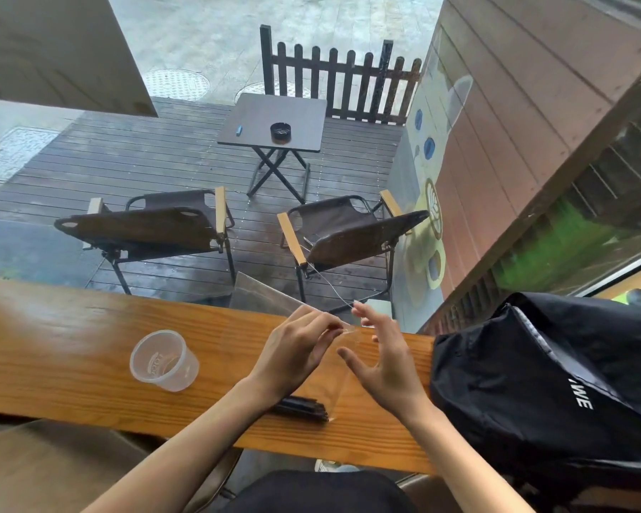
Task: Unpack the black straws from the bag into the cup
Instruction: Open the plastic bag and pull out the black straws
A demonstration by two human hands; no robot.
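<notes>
A clear plastic bag (343, 368) lies on the wooden counter (71, 346), with a bundle of black straws (304, 407) showing at its near end. My left hand (293, 359) pinches the bag's far top edge between thumb and fingers. Just right of it, my right hand (383, 359) hovers over the bag with fingers spread, holding nothing that I can see. A thin clear strip runs from the bag's top up and to the left. An empty clear plastic cup (163, 361) stands upright on the counter, left of my hands.
A large black backpack (548, 383) fills the right end of the counter, close to my right hand. Beyond the counter is a window onto a wet deck with two folding chairs (341, 235) and a small table (274, 122).
</notes>
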